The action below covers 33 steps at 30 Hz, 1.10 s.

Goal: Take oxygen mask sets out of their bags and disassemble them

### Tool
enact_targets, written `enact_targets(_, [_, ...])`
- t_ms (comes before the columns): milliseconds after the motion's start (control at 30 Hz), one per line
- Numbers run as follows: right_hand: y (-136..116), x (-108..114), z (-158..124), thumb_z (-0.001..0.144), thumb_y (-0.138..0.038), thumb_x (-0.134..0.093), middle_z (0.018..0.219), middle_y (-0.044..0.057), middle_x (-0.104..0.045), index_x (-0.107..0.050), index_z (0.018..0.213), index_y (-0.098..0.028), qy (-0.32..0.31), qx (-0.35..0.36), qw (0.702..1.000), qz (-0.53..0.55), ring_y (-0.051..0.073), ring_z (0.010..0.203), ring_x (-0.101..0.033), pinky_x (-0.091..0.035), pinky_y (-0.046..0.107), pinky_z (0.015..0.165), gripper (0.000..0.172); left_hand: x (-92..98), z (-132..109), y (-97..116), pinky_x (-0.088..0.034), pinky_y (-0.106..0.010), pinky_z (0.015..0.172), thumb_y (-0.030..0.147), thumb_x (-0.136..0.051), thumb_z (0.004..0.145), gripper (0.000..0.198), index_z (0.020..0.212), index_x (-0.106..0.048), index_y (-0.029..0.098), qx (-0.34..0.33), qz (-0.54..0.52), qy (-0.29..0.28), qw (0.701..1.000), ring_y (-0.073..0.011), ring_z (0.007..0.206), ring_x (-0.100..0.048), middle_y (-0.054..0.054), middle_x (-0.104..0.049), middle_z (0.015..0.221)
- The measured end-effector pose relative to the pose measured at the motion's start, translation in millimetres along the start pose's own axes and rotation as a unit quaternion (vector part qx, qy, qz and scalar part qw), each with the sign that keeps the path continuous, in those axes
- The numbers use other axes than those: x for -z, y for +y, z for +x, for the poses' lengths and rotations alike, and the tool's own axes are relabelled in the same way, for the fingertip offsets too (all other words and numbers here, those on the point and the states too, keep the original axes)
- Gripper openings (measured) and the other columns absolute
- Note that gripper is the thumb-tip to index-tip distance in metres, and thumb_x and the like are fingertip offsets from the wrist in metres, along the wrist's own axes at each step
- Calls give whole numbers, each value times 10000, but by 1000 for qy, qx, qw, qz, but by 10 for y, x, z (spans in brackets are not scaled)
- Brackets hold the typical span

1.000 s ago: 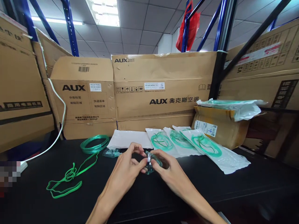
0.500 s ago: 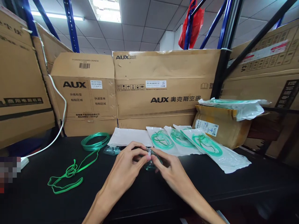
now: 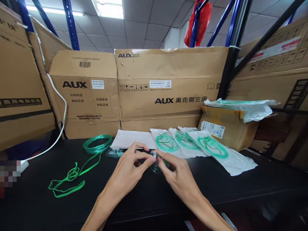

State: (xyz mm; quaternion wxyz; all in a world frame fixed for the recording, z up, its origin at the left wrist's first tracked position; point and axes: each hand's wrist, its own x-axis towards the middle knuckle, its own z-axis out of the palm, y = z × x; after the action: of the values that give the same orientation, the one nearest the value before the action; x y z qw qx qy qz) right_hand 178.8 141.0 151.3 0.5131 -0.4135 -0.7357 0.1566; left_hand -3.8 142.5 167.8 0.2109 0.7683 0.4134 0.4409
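Both my hands meet over the middle of the black table [image 3: 216, 189]. My left hand [image 3: 131, 168] and my right hand [image 3: 176, 175] pinch a clear green-tinted plastic mask [image 3: 156, 166] between their fingertips, with a small metal strip on it showing at the top. The mask is mostly hidden by my fingers. A clear small plastic part [image 3: 115, 153] lies on the table just left of my left hand. A loose green elastic strap [image 3: 69, 181] lies to the left, and a coil of green tubing [image 3: 97, 143] sits behind it.
Three sealed bags with green tubing [image 3: 204, 147] fan out behind my right hand, beside an empty white bag [image 3: 132, 139]. An open carton [image 3: 228, 128] holding more bags stands at right. Large AUX cardboard boxes [image 3: 166, 86] wall the back. A white cable [image 3: 57, 125] hangs at left.
My hands and the mask have shifted slightly away from me, and my fingers have turned the mask so its metal strip sits at the top between my fingertips.
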Motion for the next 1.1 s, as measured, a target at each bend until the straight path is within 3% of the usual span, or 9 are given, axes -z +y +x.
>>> enact_targets(167, [-17,11,-4,921,-282,-542,1038,82,-820,-800,1153,-216,9,7,1000,1,262,851,-754,-588,398,817,352,-87,5,35,-511,-271,758,368,-607,972,253,861,-809,263,18,-1,34,999,-230,1081,-620,-46,-591,1154])
enact_targets(300, [-26,24,0,914,-278,-550,1033,87,-819,-802,1149,-214,17,-11,1000,8,275,917,-754,-586,400,847,351,-111,5,34,-517,-264,740,383,-607,971,238,915,-805,264,1,-8,31,999,-227,1053,-616,-54,-582,1149])
enact_targets(467, [-32,62,9,951,-330,-555,769,51,-805,-758,1243,-214,-6,-49,999,21,256,767,-747,-609,387,750,374,-38,15,-22,-505,-256,728,417,-618,967,238,925,-804,274,-7,20,2,1000,-201,963,-623,-42,-602,1103])
enact_targets(600, [-18,62,3,969,-363,-562,895,56,-817,-733,1284,-236,-29,-59,998,27,225,697,-731,-611,380,728,380,31,19,-39,-468,-257,702,431,-648,952,219,903,-812,293,7,59,6,998,-180,893,-621,-25,-602,1100])
enact_targets(700, [-11,50,-1,980,-375,-565,924,62,-821,-723,1296,-242,-40,-56,997,24,250,818,-753,-606,401,800,378,60,10,-43,-449,-260,702,432,-665,945,201,896,-810,302,7,68,4,998,-145,804,-600,-6,-588,1090])
enact_targets(867, [-2,22,-2,971,-360,-595,1279,68,-748,-727,1279,-271,-44,-37,998,12,286,1150,-696,-581,393,890,347,81,-15,-67,-411,-272,678,450,-649,955,209,900,-797,314,6,122,-16,992,-117,679,-535,19,-579,1004])
enact_targets(1100, [61,-17,7,981,-427,-582,1261,70,-759,-745,1232,-250,-57,-39,998,11,311,1212,-675,-539,453,995,348,94,-42,-40,-387,-278,689,428,-606,978,230,922,-793,307,5,161,-31,986,-153,724,-554,10,-608,953])
